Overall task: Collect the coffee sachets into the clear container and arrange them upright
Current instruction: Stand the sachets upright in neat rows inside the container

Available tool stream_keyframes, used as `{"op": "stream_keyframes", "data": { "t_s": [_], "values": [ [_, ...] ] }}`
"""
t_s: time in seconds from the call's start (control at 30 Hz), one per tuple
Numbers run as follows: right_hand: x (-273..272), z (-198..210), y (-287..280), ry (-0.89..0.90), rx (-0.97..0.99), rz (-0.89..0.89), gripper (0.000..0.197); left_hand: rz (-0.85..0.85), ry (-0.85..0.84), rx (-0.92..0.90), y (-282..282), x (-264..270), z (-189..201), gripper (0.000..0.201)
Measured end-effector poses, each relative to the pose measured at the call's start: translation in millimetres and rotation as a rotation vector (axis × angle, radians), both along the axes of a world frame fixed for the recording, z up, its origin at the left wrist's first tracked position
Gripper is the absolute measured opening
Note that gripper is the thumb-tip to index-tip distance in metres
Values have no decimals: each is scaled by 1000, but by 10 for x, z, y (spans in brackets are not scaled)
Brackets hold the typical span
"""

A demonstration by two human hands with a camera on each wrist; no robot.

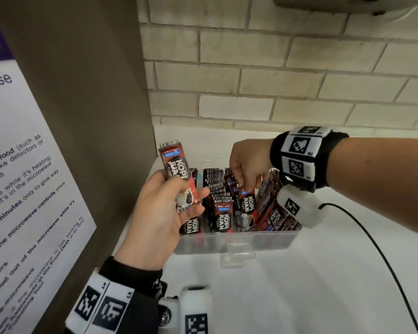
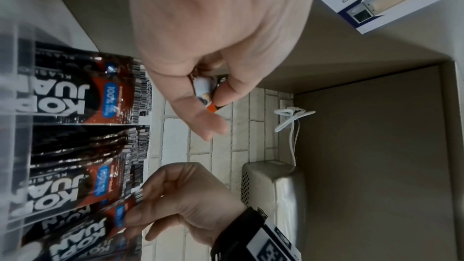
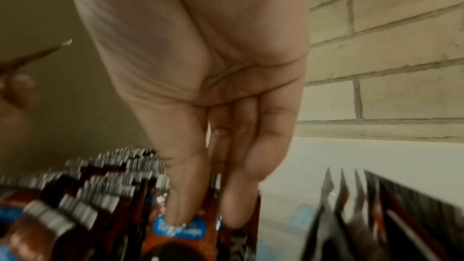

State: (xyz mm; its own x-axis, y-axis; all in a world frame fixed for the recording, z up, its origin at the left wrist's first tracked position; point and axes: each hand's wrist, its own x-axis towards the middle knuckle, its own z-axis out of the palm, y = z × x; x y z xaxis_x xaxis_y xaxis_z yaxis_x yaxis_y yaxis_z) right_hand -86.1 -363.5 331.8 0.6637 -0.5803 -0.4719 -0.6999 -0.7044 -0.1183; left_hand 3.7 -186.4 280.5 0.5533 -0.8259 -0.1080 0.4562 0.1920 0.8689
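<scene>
A person's right hand (image 1: 247, 162) reaches down into the clear container (image 1: 237, 239) on a white counter (image 1: 299, 273), thumb and fingertips (image 3: 233, 213) pinching the top edge of one sachet (image 1: 246, 206) among the packed rows. The left hand (image 1: 159, 218) waits above the container's left end, thumb pressed across a spare sachet (image 1: 179, 177) that lies on curled fingers, its top pointing up toward the brick wall (image 1: 275, 80).

Most sachets in the container stand upright in tight files; a group at the right end (image 1: 273, 213) leans outward. The step in hand appears to be seating the pinched sachet straight in its row. Doing it well likely means keeping the grip high on the crimped seal, sliding the packet down between its neighbours rather than across them, and letting go only when it stands by itself. The leaning group at the right probably needs pushing back toward the middle, so that the gap closes and nothing slumps. The spare sachet can then drop, label facing the same way as the others, into whatever slot remains. The wrist view of the pinch is blurred, so how deep the sachet sits cannot be told.
</scene>
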Motion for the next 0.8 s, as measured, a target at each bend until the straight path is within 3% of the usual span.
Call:
{"op": "stream_keyframes", "data": {
  "t_s": [0.33, 0.7, 0.8],
  "values": [
    [67, -67, -12, 51, -169, -6, 19, -4, -17, -9, 2, 10, 1, 13],
    [57, -35, 13, 102, -204, -85, 18, -18, -31, 2, -11, 1, -21, 18],
    [36, 120, 30, 18, -151, -99, 26, -28, -44, 14, -13, 15, -34, 16]
  ]
}}
